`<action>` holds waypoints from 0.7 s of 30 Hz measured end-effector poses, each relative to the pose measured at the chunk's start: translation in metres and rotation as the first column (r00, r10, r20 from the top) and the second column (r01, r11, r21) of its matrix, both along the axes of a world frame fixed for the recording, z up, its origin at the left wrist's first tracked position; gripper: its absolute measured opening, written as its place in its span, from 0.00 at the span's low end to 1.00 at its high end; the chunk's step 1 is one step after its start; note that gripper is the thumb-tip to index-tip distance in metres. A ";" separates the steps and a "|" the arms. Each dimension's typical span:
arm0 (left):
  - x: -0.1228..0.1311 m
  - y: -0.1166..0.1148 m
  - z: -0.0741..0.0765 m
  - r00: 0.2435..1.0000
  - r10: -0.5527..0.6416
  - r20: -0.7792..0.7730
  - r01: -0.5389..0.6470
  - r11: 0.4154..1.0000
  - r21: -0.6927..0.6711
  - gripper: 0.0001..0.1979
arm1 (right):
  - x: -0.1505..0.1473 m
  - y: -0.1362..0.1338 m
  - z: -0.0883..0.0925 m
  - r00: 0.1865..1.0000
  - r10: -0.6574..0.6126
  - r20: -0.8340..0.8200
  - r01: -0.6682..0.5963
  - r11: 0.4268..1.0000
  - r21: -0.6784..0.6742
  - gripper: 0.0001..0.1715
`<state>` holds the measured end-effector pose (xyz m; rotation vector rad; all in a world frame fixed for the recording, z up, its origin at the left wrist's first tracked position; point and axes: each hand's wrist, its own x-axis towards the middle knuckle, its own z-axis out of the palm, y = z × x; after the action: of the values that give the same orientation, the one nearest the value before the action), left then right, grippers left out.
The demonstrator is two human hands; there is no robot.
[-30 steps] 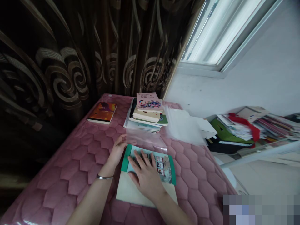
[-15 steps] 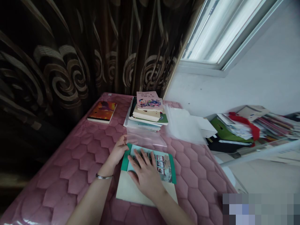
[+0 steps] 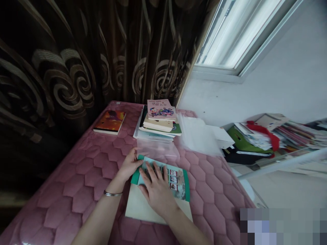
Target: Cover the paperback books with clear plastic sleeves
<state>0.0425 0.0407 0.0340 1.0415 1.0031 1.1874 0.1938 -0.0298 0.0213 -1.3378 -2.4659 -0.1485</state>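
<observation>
A book (image 3: 143,204) lies before me on the pink padded cloth, a pale page toward me and a green-edged printed cover part (image 3: 180,180) across its far half. My right hand (image 3: 158,192) rests flat on that printed part with its fingers spread. At the book's far left corner is my left hand (image 3: 129,165), its thumb over the green edge and its fingers curled by the edge of a clear plastic sheet (image 3: 158,149). This sheet extends from the book's far edge toward a stack of books. The left fingertips are partly hidden.
The stack of books (image 3: 159,126) stands beyond the plastic, with a pink book (image 3: 161,109) on top. An orange book (image 3: 109,121) lies at the far left. Translucent plastic covers (image 3: 199,136) lie right of the stack. A cluttered shelf (image 3: 276,136) is at the right, a dark curtain (image 3: 114,68) behind.
My left thumb has reached a little further right onto the book's corner. My right hand stays flat on the cover. The whole view has shifted slightly.
</observation>
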 end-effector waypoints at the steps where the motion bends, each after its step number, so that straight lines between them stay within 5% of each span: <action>1: 0.000 0.000 0.000 1.000 -0.002 0.005 0.002 1.000 -0.002 0.23 | 0.000 0.000 0.001 1.000 0.004 -0.003 -0.004 1.000 -0.005 0.30; 8: 0.000 0.000 0.000 1.000 0.022 0.017 -0.023 0.999 0.033 0.19 | 0.012 0.004 0.015 0.995 0.011 -0.100 -0.010 1.000 0.013 0.25; 15: 0.001 0.003 -0.003 0.997 0.058 0.046 -0.060 0.997 0.039 0.20 | 0.043 0.015 0.028 0.903 -0.354 -0.243 0.364 0.931 -0.004 0.16; 21: 0.001 0.004 -0.004 0.997 0.067 0.035 -0.068 0.997 0.040 0.21 | 0.066 0.027 0.015 0.827 -0.473 -0.305 0.431 0.881 -0.196 0.13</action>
<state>0.0437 0.0451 0.0296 1.0230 0.9974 1.2814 0.2603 -0.0023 0.0363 -1.8126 -1.8575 0.1202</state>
